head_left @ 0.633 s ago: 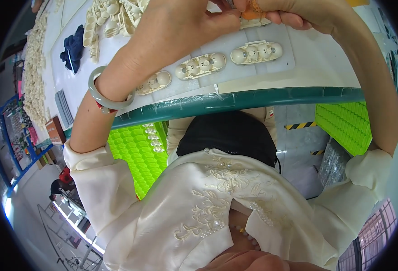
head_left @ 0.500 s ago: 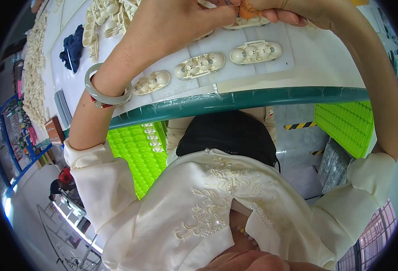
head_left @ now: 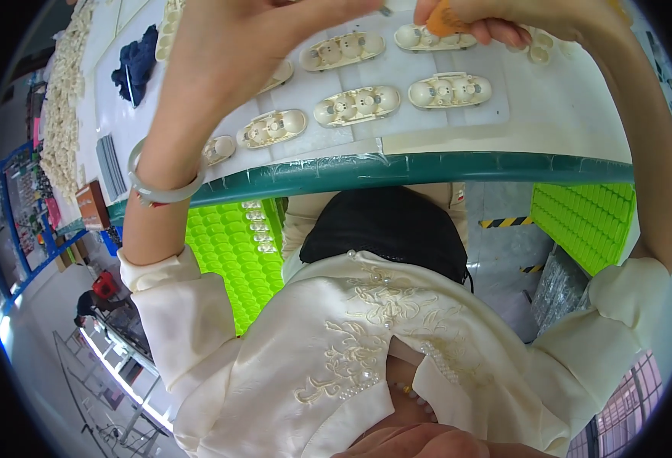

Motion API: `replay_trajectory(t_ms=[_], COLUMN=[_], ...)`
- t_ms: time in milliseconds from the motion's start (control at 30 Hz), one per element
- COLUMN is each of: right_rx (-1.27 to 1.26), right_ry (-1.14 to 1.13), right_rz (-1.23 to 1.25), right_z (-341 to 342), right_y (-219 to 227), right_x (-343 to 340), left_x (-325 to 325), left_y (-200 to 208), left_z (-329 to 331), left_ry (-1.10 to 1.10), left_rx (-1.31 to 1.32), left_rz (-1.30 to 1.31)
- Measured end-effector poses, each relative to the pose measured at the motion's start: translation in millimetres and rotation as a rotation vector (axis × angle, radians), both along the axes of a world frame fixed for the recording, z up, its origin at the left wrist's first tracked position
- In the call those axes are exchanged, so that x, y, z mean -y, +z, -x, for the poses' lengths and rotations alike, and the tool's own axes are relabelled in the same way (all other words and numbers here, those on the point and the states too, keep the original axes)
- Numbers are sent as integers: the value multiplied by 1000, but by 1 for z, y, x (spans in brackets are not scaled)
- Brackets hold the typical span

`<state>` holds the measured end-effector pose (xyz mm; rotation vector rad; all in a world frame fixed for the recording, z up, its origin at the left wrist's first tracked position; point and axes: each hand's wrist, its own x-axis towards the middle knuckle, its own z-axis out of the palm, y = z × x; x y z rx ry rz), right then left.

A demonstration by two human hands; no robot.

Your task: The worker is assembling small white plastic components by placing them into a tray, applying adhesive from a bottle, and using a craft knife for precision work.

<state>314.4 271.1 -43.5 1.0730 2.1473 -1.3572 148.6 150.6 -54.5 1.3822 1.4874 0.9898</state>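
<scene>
Left hand (head_left: 256, 27) now parted from right hand (head_left: 515, 11); cream housing (head_left: 432, 42) seen just beside right fingers, partly hidden by orange piece (head_left: 446, 20); whether fingers clamped cannot be told.

Seven cream, oval plastic assemblies (head_left: 356, 106) show, whole or partly, on the white tabletop (head_left: 565, 99), with one dark-blue cloth (head_left: 134, 67). There are two bright-green moulded plastic trays (head_left: 221, 244), two black-and-yellow striped strips (head_left: 506, 222), one pale ring-shaped bangle (head_left: 167, 196) and one orange finger cover (head_left: 444, 20).
</scene>
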Motion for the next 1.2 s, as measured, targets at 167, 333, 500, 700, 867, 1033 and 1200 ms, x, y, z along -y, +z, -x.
replay_trajectory(t_ms=[167, 333, 500, 700, 867, 1033, 1200], right_rx=[-31, -69, -153, -184, -173, -98, -12], right_ry=[-5, 12, -15, -63, -138, -47, 38], right_rz=[39, 43, 124, 108, 157, 98, 2], right_z=[-7, -3, -8, -6, -7, 4, 22], right_y=[-1, -6, -15, -21, -28, -18, -4], right_x=[-3, -3, -8, -8, -12, -7, -1], left_x=[-8, -11, -12, -14, -14, -21, -2], left_y=[-11, -17, -20, -16, -15, -13, 17], left_z=[-15, -16, -20, -27, -28, -14, 15], left_ry=[-31, -60, -59, -119, -142, -74, 222], left_rx=[22, -75, -96, -365, -437, -279, -317], left_rz=[65, 66, -41, -110, -130, -100, -182])
